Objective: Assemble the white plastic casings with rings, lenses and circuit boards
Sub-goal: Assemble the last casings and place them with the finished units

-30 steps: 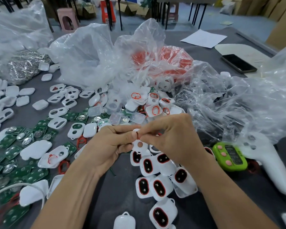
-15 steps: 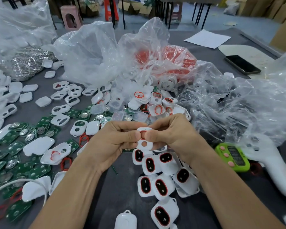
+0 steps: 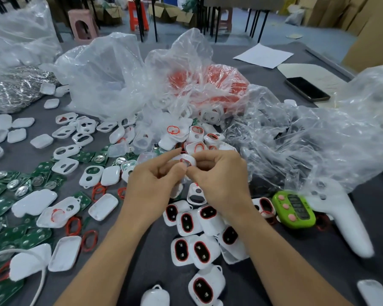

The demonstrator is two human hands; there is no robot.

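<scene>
Both hands meet at the table's middle around one white casing [image 3: 187, 161] with a red ring in its opening. My left hand [image 3: 152, 186] holds it from the left, thumb pressed near the ring and index finger pointing up. From the right, my right hand [image 3: 221, 180] pinches the casing's lower edge. Below the hands lies a cluster of assembled casings [image 3: 199, 246] with red rings and dark windows. Green circuit boards [image 3: 13, 195] and loose red rings [image 3: 89, 240] lie at the left.
Empty white casings [image 3: 66, 131] and covers [image 3: 103, 206] are scattered left. Clear plastic bags [image 3: 111, 76] stand behind, one holding red rings [image 3: 210, 85]. A green counter [image 3: 293, 208], white controller [image 3: 341, 217], phone [image 3: 306, 89] and paper sheet [image 3: 263, 56] sit right.
The hands have lifted the casing slightly and turned it. My left index finger has straightened upward, and my right fingertips have moved to the casing's lower edge.
</scene>
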